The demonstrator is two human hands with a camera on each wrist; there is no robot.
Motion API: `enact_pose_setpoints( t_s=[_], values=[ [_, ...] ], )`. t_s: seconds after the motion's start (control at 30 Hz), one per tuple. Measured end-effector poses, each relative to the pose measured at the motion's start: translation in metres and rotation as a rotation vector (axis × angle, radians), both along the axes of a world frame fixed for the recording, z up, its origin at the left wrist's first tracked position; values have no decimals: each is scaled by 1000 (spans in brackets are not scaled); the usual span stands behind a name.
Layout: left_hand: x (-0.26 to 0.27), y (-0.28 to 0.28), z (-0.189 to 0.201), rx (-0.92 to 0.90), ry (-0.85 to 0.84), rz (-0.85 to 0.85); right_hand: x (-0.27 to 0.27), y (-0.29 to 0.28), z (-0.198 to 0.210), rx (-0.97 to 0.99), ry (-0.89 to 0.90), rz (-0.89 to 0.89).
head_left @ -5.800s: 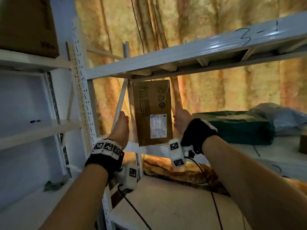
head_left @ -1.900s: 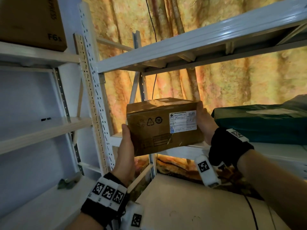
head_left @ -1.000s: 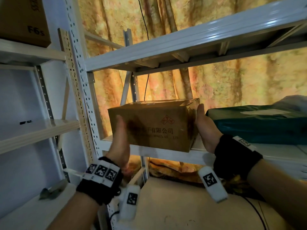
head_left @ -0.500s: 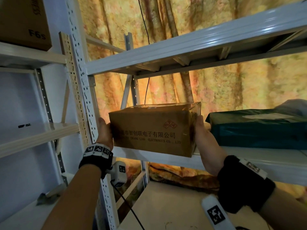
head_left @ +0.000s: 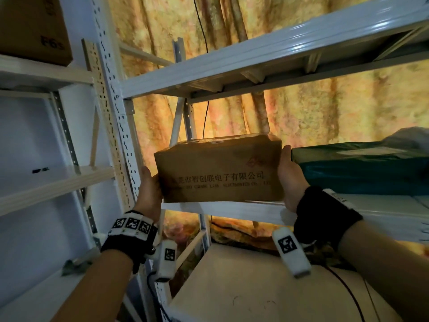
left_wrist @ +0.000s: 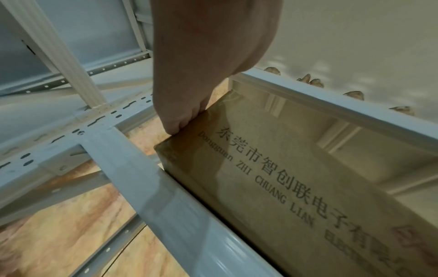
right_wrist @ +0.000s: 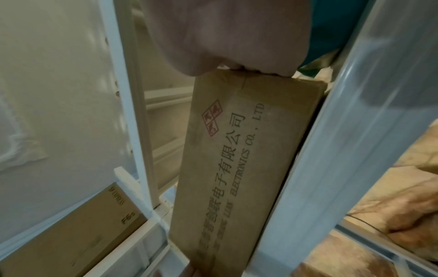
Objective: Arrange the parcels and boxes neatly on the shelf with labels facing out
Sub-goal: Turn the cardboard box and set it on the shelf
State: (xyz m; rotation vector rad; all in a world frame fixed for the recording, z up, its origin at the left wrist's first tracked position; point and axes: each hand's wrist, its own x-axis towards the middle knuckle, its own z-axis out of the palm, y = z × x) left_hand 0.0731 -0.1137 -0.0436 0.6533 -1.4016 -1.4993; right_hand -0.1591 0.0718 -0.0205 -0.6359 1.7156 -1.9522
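A brown cardboard box (head_left: pixel 218 168) lies lengthwise at the left end of the middle shelf, its bottom edge at the white front beam (head_left: pixel 232 209). The face towards me carries printed company lettering; no shipping label shows on it. My left hand (head_left: pixel 149 189) grips the box's left end, and my right hand (head_left: pixel 289 177) grips its right end. In the left wrist view my left hand (left_wrist: pixel 201 75) holds a corner of the box (left_wrist: pixel 296 178). In the right wrist view my right hand (right_wrist: pixel 225 37) clasps the end of the box (right_wrist: pixel 237 168).
A dark green parcel (head_left: pixel 362 168) lies on the same shelf just right of my right hand, with a grey bag (head_left: pixel 408 135) behind it. A perforated upright post (head_left: pixel 113 112) stands left of the box. Another brown box (head_left: pixel 32 26) sits on the upper left shelf.
The box went from standing upright to lying lengthwise, then was turned so the lettered side replaced the labelled side. In the last half second it shifted slightly right along the shelf edge.
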Motion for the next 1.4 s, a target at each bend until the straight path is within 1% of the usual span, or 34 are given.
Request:
enact_pose_setpoints(
  t_s=[0.13,0.23,0.37,0.4,0.47,0.5,0.6,0.67,0.73,0.8,0.87,1.0,1.13,1.2,1.3,1.4],
  values=[
    [5,4,-5,-9,-21,-3,-21,-10,0,3,23,-19],
    [6,8,-4,-4,-22,-7,-23,-10,-1,14,34,-13],
    [11,9,0,21,-14,-30,-64,-28,-21,-23,18,84],
    [13,7,1,26,-2,-35,-58,-17,-18,-37,19,100],
    [16,2,0,42,10,-33,-21,21,-4,-87,1,99],
    [18,-1,-2,54,11,-36,-12,32,-2,-98,23,92],
    [20,-4,-10,93,22,-50,-13,43,-16,-159,94,126],
    [20,-3,-15,105,38,-70,-17,41,-23,-163,83,109],
    [18,-2,-19,122,76,-124,-17,32,-25,-128,96,62],
    [14,3,-22,124,98,-144,-13,24,-26,-81,108,65],
    [10,11,-23,87,82,-114,-13,16,-26,-46,80,74],
    [8,30,-24,-4,27,-84,-19,9,-13,-9,79,21],
    [10,46,-29,-60,-4,-56,-27,-2,-2,-35,142,48],
    [9,58,-34,-92,-17,-54,-31,-12,4,1,155,47],
    [8,73,-42,-106,-37,-28,-53,-39,1,35,73,30],
    [1,91,-48,-98,-44,-10,-66,-55,-7,50,54,60]
  ],
)
